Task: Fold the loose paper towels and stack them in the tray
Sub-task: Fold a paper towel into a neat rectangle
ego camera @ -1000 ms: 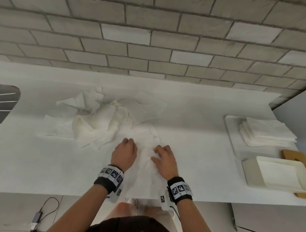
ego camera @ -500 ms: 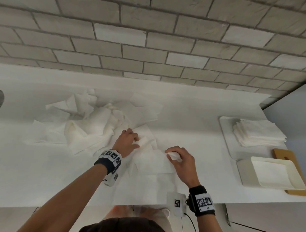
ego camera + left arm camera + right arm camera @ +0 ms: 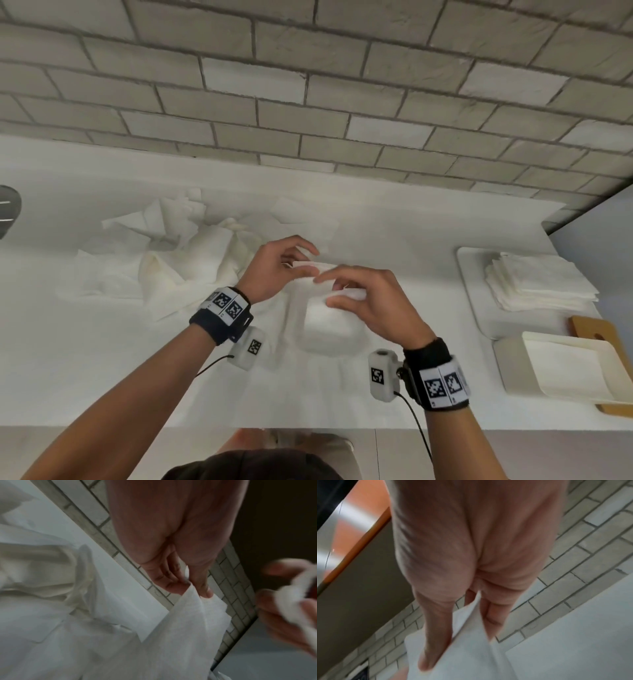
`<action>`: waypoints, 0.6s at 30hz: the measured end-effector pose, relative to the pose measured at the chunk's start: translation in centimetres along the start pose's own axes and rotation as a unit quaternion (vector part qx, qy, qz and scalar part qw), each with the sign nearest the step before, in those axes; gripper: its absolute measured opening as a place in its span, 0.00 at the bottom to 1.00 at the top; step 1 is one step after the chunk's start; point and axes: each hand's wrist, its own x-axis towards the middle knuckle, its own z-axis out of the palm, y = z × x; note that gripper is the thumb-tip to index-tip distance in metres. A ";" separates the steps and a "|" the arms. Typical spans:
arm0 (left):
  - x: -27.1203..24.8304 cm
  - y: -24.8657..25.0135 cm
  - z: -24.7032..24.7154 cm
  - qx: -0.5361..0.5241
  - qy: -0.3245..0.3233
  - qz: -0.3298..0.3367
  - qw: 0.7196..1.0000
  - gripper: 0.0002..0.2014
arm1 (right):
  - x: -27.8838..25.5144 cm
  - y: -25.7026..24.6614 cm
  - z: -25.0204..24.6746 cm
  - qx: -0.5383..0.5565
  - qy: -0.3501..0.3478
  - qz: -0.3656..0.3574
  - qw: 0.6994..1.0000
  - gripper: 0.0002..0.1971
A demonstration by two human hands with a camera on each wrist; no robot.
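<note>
While it was lifted off the countertop [image 3: 394, 240] near the middle of the front edge, a single paper towel [image 3: 329, 318] was held up by both hands, its top edge pinched and its lower part hanging in a loose fold. The left hand [image 3: 274, 270] was seen with thumb and fingers closed on the towel's upper left corner; in the left wrist view the corner [image 3: 193, 599] was gripped between the fingertips. The right hand [image 3: 373, 308] was closed on the upper right corner, the sheet [image 3: 471, 649] being pinched between thumb and fingers in the right wrist view. A heap of loose paper towels [image 3: 178, 263] was noted left of the hands, toward the back edge of the countertop. A stack of folded towels [image 3: 537, 284] was recorded in the tray [image 3: 469, 274] at the right edge. A second, cream tray [image 3: 565, 370] was noted just in front of it, lying over a wooden board [image 3: 596, 329] at the front right corner. A tiled wall [image 3: 308, 85] was recorded behind the back edge.
</note>
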 end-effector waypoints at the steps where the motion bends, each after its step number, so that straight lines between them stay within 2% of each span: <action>1: 0.1 0.4 0.3 -0.014 0.006 -0.009 1.000 0.17 | 0.5 0.1 0.3 0.010 0.016 0.007 1.000 0.17; 3: 0.1 0.8 0.6 -0.035 0.023 -0.022 0.999 0.17 | 1.2 0.6 1.0 0.036 0.054 0.024 0.998 0.18; 6: -0.2 1.2 0.9 -0.045 0.034 -0.022 0.998 0.09 | 1.3 2.0 2.1 0.032 0.112 0.032 0.993 0.14; 10: -0.8 1.7 0.8 -0.049 0.014 -0.011 0.999 0.04 | 1.1 3.6 3.0 -0.036 0.194 -0.024 0.980 0.09; 15: -0.8 2.5 1.0 -0.036 -0.020 0.006 0.999 0.04 | 1.1 3.7 2.8 -0.049 0.204 -0.031 0.977 0.12; 18: -0.7 3.5 1.5 -0.032 -0.039 0.013 0.999 0.03 | 1.0 3.0 2.1 -0.044 0.187 -0.024 0.981 0.20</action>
